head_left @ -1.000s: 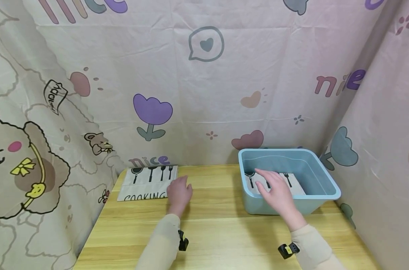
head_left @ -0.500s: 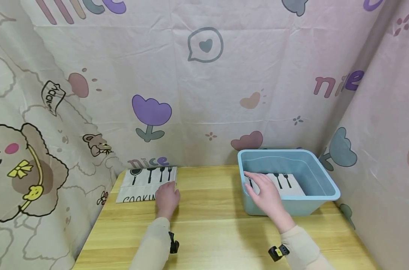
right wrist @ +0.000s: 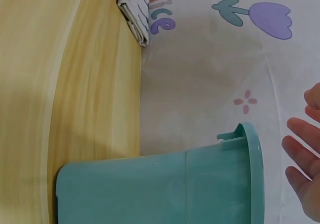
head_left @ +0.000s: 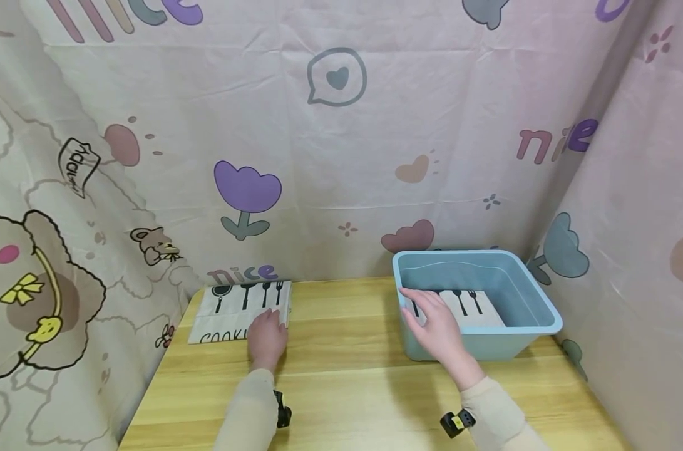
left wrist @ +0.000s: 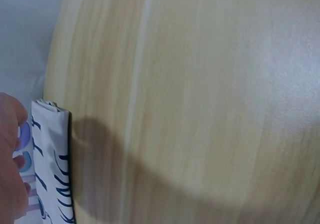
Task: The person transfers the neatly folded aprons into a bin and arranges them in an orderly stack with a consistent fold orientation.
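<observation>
A folded white cloth (head_left: 223, 316) printed with black kitchen utensils and the word "COOKING" lies flat at the table's back left. My left hand (head_left: 267, 340) hovers over its right part, covering some of the lettering; in the left wrist view the fingers (left wrist: 11, 169) look loosely bent and apart from the cloth (left wrist: 52, 144). A light blue plastic bin (head_left: 487, 346) stands at the right. Inside it lies another white cloth (head_left: 484, 315) with the same utensil print. Over the bin's front left rim, my right hand (head_left: 439, 329) holds nothing, its fingers spread.
The wooden table (head_left: 341, 382) stretches between the cloth and the bin. A printed curtain (head_left: 341, 156) hangs along the back and both sides, close behind the bin and the cloth.
My left hand has moved left, from beside the cloth's right edge to over it. My right hand has shifted slightly left above the bin. The view has turned a little.
</observation>
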The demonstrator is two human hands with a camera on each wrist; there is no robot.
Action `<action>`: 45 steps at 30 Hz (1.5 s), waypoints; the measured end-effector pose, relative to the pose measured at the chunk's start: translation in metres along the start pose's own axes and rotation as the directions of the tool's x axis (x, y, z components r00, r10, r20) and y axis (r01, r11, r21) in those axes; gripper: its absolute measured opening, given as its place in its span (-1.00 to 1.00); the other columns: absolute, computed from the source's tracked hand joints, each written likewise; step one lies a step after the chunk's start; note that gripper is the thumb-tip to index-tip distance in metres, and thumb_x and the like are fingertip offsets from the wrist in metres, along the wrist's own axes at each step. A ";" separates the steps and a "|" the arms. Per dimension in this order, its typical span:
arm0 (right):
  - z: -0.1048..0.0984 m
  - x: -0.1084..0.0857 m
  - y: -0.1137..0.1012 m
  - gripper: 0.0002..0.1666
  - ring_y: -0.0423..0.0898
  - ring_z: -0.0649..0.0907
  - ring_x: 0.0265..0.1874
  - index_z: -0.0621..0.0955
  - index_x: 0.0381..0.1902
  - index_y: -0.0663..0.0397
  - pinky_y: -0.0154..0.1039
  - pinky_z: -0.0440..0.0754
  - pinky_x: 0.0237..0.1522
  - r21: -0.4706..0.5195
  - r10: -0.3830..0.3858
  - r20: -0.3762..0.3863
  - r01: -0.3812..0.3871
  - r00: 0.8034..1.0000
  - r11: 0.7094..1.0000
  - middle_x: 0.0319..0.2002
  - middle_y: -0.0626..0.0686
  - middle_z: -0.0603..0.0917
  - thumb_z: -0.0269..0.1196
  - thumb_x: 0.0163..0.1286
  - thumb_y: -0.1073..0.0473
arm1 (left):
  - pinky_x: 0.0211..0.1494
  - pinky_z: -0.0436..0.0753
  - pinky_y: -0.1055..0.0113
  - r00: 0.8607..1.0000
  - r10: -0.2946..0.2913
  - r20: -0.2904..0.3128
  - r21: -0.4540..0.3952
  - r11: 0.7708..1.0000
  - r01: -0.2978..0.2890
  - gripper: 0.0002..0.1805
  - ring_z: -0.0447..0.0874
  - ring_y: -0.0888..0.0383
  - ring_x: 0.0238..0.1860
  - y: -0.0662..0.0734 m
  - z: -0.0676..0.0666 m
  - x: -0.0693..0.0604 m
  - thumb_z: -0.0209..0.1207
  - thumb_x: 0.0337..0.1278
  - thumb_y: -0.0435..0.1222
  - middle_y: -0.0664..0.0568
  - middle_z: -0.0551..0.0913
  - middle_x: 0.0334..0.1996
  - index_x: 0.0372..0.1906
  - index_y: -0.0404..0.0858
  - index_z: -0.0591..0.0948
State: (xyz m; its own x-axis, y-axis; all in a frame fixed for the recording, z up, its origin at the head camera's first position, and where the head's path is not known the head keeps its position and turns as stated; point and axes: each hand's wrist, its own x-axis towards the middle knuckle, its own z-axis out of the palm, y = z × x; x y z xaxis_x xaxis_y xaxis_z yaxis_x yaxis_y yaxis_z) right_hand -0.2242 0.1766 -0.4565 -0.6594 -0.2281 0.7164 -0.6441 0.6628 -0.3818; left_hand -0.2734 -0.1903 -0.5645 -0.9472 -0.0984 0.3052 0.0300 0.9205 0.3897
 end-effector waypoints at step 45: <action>0.035 0.013 -0.019 -0.57 0.08 0.61 0.08 0.63 0.14 0.17 0.04 0.49 0.17 0.085 0.098 0.082 -0.105 0.992 0.991 0.06 0.08 0.69 0.35 0.30 0.28 | -0.27 0.62 0.00 0.990 0.098 0.106 0.056 0.993 -0.104 -0.83 0.61 -0.07 -0.33 -0.005 0.023 -0.031 0.32 0.08 -0.42 -0.06 0.67 -0.39 -0.20 -0.22 0.75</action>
State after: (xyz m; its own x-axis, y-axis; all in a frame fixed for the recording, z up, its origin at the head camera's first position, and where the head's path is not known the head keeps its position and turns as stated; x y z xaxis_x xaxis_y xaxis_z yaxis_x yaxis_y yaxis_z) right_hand -0.2339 0.1364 -0.4601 -0.7488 -0.2198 0.6253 -0.6021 0.6201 -0.5030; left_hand -0.2512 -0.1834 -0.5958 -0.9682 0.0328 0.2481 0.1105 0.9455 0.3063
